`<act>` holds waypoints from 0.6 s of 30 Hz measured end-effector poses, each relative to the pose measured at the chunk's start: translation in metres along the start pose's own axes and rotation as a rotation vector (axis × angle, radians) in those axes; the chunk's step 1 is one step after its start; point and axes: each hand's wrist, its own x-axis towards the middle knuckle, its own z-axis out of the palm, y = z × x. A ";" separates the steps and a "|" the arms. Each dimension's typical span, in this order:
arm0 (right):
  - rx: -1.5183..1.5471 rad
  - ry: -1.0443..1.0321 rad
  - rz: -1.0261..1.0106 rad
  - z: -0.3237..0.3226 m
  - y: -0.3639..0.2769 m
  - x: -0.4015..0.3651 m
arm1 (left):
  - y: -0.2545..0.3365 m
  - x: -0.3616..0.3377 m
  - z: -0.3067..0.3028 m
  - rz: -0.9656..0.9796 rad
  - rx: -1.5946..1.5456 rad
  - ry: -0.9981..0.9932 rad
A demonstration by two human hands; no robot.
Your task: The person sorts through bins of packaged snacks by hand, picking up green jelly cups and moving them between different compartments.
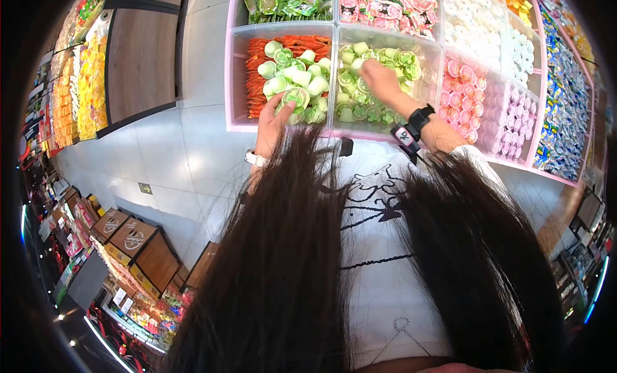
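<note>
The pink-framed bin (pixel 229 77) holds green cups (pixel 316 85) and, seemingly, orange packets (pixel 255 93).

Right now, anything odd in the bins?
Yes: pale-green plastic cups heaped atop red-orange packets inside the clear-walled near-left compartment. The compartment on its right holds similar cups, so two products look mixed.

Cups (pixel 317 86) lie on packets (pixel 256 52) in the near-left compartment (pixel 239 77), left of another compartment (pixel 430 71) holding more cups (pixel 407 58).
</note>
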 end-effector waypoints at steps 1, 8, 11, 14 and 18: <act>0.001 0.107 0.121 -0.009 0.010 0.003 | -0.001 0.000 -0.001 -0.016 -0.022 0.009; 0.107 0.137 0.294 -0.001 0.001 -0.001 | -0.012 0.012 -0.008 0.008 0.013 -0.002; 0.102 -0.348 0.210 0.027 -0.030 -0.007 | -0.015 0.015 -0.012 0.004 0.001 -0.009; 0.101 -0.422 0.329 0.066 -0.026 -0.011 | -0.015 0.010 -0.009 0.034 0.007 -0.008; 0.125 -0.375 0.399 0.067 -0.030 -0.007 | -0.012 0.002 -0.013 0.021 0.090 0.008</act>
